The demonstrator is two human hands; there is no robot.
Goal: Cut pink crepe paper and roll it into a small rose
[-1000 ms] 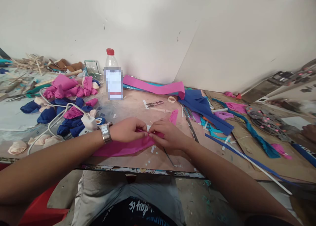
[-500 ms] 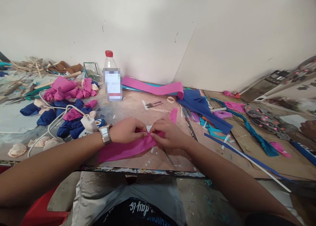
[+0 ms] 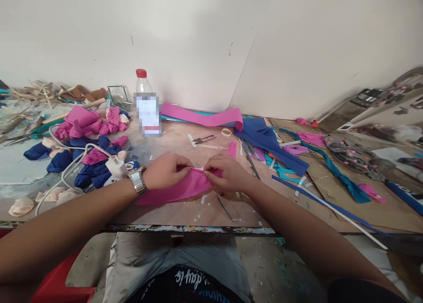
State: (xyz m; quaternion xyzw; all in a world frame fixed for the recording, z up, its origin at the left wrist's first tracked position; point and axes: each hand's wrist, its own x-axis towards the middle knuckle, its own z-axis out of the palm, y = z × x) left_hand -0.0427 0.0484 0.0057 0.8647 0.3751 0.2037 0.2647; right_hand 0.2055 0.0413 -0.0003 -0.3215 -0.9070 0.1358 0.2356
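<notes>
Worktable (image 3: 168, 147): one, brown-topped, scuffed and paint-marked, set against a pale wall (image 3: 185, 43).

Heap of bundles (image 3: 81, 115): pink, dark blue and cream, at the table's left, a white cable (image 3: 68, 170) looped over it.

Pink strip (image 3: 178, 188): one, of soft sheet, near the table's front edge. It lay between and below the two hands, its upper edge gathered in the gap between their fingertips, its broad part spread toward the front beneath the left.

Pink band (image 3: 201, 114): one, along the back.

Blue cloth (image 3: 264, 137): folded, right of the band.

Bottle (image 3: 148, 111): one, red-capped, upright, beyond the left hand.

Left hand (image 3: 168, 171): thumb and fingers pinched on the strip's upper edge; metal watch (image 3: 138, 180) at the wrist.

Right hand (image 3: 226, 173): fingers curled, pinching the strip just beside the left.

Snips (image 3: 204, 139): one pair, beyond the hands.
</notes>
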